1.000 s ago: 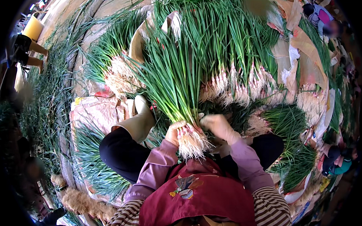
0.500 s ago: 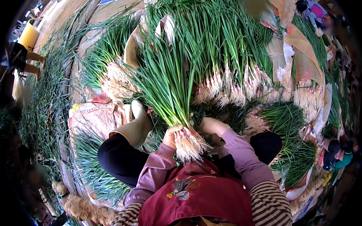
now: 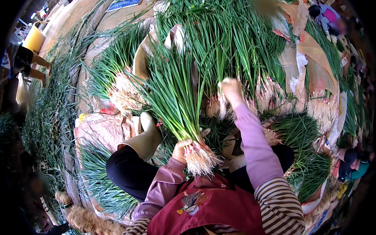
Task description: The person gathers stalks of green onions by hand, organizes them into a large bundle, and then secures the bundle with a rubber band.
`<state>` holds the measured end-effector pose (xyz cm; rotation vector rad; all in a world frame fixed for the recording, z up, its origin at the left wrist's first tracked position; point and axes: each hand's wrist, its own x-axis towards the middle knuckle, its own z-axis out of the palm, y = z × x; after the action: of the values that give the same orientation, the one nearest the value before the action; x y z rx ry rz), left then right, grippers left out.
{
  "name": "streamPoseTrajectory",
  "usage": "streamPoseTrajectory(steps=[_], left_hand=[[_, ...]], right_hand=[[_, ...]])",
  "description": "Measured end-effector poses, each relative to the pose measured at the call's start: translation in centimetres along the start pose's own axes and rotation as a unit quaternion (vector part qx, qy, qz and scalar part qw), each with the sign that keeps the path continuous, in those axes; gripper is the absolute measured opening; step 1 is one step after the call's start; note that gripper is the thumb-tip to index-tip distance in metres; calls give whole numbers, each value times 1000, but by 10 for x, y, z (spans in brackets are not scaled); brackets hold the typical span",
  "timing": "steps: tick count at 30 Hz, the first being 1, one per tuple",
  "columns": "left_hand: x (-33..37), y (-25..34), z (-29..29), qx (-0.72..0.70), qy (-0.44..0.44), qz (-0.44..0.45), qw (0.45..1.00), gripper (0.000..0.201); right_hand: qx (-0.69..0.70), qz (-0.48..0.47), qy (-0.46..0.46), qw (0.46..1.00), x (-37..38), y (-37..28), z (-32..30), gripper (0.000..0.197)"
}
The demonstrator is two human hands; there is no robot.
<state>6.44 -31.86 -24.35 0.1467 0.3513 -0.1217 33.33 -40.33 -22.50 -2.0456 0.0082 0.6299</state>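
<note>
My left hand (image 3: pixel 182 150) is wrapped round the base of a bunch of spring onions (image 3: pixel 178 96). Their pale roots (image 3: pixel 202 160) hang toward my apron, and the long green leaves fan away from me. At the root end of a heap of more spring onions (image 3: pixel 240 44), my right hand (image 3: pixel 231 91) is closed on stems, with pale roots showing below the fist. How many stems it grips cannot be made out. My right arm is stretched forward, while the left stays bent close to my lap.
Another spring onion pile (image 3: pixel 124 92) lies left of the bunch. A folded pinkish sack (image 3: pixel 100 129) is beside my pale boot (image 3: pixel 148 130). More greens (image 3: pixel 301 129) lie at my right. Loose leaves cover the left ground. A person (image 3: pixel 330 19) sits at the far right.
My right hand has moved forward from beside the held bunch to the heap's root ends and closed on stems. My left hand keeps its grip on the bunch, and the view has shifted slightly.
</note>
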Motion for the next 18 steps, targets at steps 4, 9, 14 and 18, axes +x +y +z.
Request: streamPoseTrajectory(steps=[4, 9, 14, 18], left_hand=[[2, 2, -17, -7, -14, -55, 998, 47], [1, -2, 8, -49, -31, -18, 998, 50], [-1, -2, -20, 17, -35, 7, 999, 53], [-4, -7, -10, -58, -95, 98, 989, 63]], right_hand=[[-78, -247, -144, 955, -96, 47, 20, 8], [115, -209, -123, 963, -124, 67, 40, 18], [-217, -307, -126, 918, -112, 45, 42, 16], [-370, -172, -201, 891, -69, -9, 24, 22]])
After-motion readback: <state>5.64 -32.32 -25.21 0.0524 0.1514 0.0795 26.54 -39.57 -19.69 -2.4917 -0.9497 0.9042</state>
